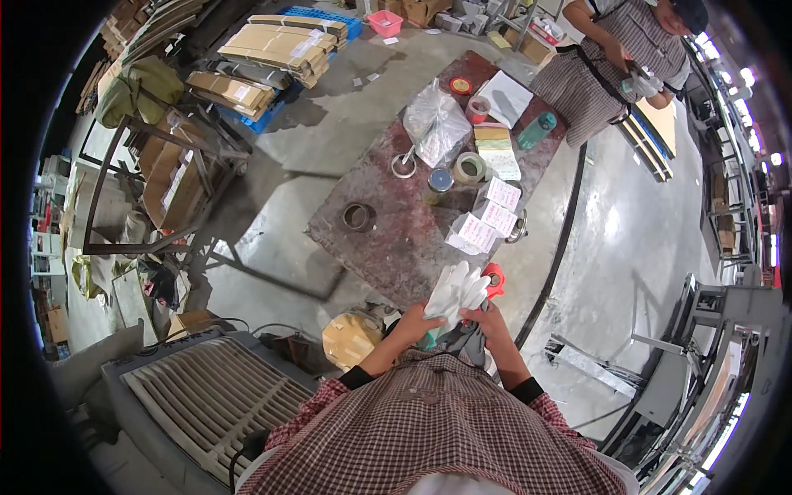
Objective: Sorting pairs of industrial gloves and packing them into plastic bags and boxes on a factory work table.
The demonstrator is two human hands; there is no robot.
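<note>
A pair of white work gloves (454,294) is held up in front of my apron, fingers pointing away from me. My left hand (414,323) grips them along their left side. My right hand (490,322) is closed on the right side near the cuffs. Grey fabric (469,342) hangs below the gloves between my hands; I cannot tell whether it is part of them. Just beyond my right hand, a red ring-shaped object (494,281) lies at the table's near edge, partly hidden.
The worn reddish table (379,268) carries a clear plastic bag (437,124), tape rolls (469,168), a lidded jar (440,181), labelled packets (487,221) and a green bottle (537,130). A co-worker (615,70) stands beyond its right side. A metal-framed cart (157,186) stands left.
</note>
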